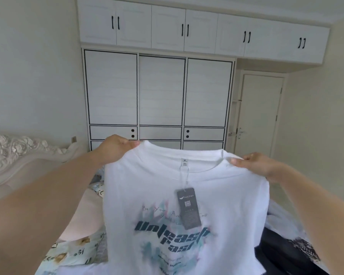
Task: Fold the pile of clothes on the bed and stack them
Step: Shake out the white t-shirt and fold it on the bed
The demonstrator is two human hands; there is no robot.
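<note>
Holding a white T-shirt (pixel 179 197) up in front of me, I have both arms stretched forward and slightly raised over the bed (pixel 74 253). My left hand (pixel 115 146) has its grip closed on the shirt's left shoulder, fingers curled over the top edge and the thumb side pinching the cloth just beside the collar. My right hand (pixel 256 164) holds the right shoulder the same way, fingertips pressed on the seam next to the neckline. The shirt hangs spread between the two grips, its print with dark lettering facing me, and a grey hang tag (pixel 189 208) dangles on a string from the neck label down over the chest.

At the far left the carved white headboard (pixel 18 153) runs along the wall, and below my left forearm lies a pale pink pillow (pixel 83 215), resting on the floral bedsheet (pixel 75 249) at the bed's left side. The raised shirt hides the middle of the bed from me, so I cannot tell what lies beneath it. To the right of the shirt's hem a dark garment (pixel 282 253) lies on the bed near its right edge, with some light cloth above it, partly covered by my right arm.

Beyond the shirt stands a white wardrobe (pixel 159 92) with black trim and overhead cabinets, and a closed white door (pixel 260 114) sits to its right.
</note>
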